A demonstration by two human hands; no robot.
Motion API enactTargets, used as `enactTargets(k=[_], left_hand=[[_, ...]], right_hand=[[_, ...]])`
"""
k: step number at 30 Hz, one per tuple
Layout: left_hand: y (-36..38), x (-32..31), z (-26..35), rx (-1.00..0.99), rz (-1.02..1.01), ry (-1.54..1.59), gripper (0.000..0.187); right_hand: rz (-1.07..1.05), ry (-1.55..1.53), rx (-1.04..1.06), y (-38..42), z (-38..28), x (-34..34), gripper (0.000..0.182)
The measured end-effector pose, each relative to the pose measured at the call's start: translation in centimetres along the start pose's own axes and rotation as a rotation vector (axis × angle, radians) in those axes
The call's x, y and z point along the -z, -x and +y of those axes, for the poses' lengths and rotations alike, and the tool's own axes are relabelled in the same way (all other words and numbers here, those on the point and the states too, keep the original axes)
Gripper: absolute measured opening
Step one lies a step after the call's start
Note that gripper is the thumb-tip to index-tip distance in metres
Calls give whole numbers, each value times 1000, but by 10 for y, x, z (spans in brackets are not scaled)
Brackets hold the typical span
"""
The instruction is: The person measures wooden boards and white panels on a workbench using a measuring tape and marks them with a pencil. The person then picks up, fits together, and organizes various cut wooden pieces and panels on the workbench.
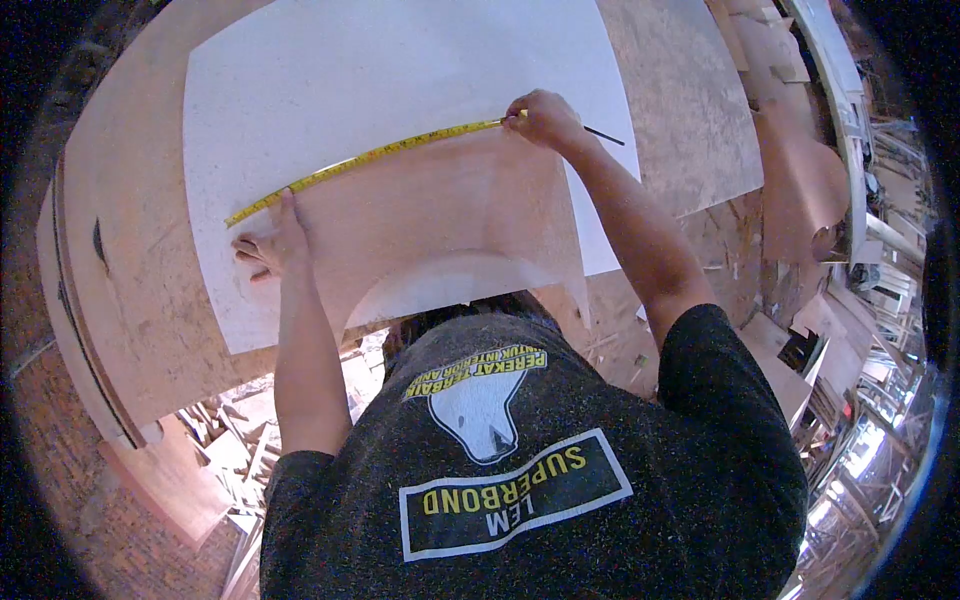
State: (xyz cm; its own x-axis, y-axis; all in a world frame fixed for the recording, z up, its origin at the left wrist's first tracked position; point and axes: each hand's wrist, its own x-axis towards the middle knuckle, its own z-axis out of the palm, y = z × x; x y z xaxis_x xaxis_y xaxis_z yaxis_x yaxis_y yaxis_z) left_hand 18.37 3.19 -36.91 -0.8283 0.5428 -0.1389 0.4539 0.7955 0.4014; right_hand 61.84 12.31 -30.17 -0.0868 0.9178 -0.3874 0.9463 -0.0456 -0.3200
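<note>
A yellow tape measure blade (390, 147) stretches across a white sheet (400, 70), along the upper edge of a brown board piece (450, 200) with a curved cut-out at its near side. My left hand (275, 243) rests at the board's left end. Its thumb is stretched out against the blade, and the other fingers are apart and partly bent. At the blade's right end, my right hand (545, 120) is closed round the tape. A thin dark stick like a pencil (606, 137) pokes out from under the right hand.
The white sheet lies on a large wooden panel (130, 250). More brown sheet material (800, 180) stands at the right. Wood offcuts (240, 450) are piled below on the left, with further scraps (830, 350) on the right. Brick paving (90, 520) shows at lower left.
</note>
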Motion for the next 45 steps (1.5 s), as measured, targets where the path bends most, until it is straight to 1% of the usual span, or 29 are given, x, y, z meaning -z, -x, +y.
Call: enactTargets(k=[2,5,8,11,13,17,18,19,20,21,22,23,24,26,28,29,32,34,38,43,45], left_hand=[[-5,-4,-3,-6,-15,-25,137],[-2,-1,0,0,-17,-9,137],[5,7,6,-3,-19,11,138],[0,2,0,-53,-32,-16,139],[6,6,3,-46,-20,22,136],[11,11,9,-25,-4,58,136],[-2,-19,-4,-57,18,55,134],[-25,-70,-29,-81,58,48,133],[-33,-57,-32,-57,65,31,131],[-39,-42,-34,-32,73,13,130],[-3,-13,-3,33,28,-7,128],[4,-6,-2,17,44,-52,128],[6,-2,0,0,51,-96,128],[5,8,8,28,35,-64,129],[5,16,10,31,18,-43,130],[5,18,10,29,0,-33,131],[3,9,6,3,33,-29,136],[1,9,6,2,24,1,136],[-3,13,4,23,-36,-21,136],[-1,14,4,1,-44,5,135],[-1,16,6,4,-50,-1,133]], right_hand=[[-61,35,-62,5,-9,9,26],[-33,74,-65,7,-10,7,25],[13,28,-28,9,-7,3,23],[88,51,-37,15,-9,-2,23],[110,52,-32,13,-7,-8,23],[88,113,-47,20,-12,-2,25],[117,160,-43,17,-8,-9,27],[150,200,-21,10,-4,-15,30],[78,217,110,16,-10,-4,34],[144,254,142,5,2,-21,25],[220,202,173,-2,15,-33,26],[101,346,204,0,7,-25,23],[185,156,198,1,18,-31,22],[189,174,68,12,-7,-15,23],[215,103,98,13,-5,-17,24],[217,111,124,11,-4,-19,23],[214,133,156,10,-3,-19,21],[208,141,143,10,-3,-18,21],[247,161,223,9,1,-25,21],[268,161,297,9,8,-28,19],[259,154,266,8,9,-28,19]])
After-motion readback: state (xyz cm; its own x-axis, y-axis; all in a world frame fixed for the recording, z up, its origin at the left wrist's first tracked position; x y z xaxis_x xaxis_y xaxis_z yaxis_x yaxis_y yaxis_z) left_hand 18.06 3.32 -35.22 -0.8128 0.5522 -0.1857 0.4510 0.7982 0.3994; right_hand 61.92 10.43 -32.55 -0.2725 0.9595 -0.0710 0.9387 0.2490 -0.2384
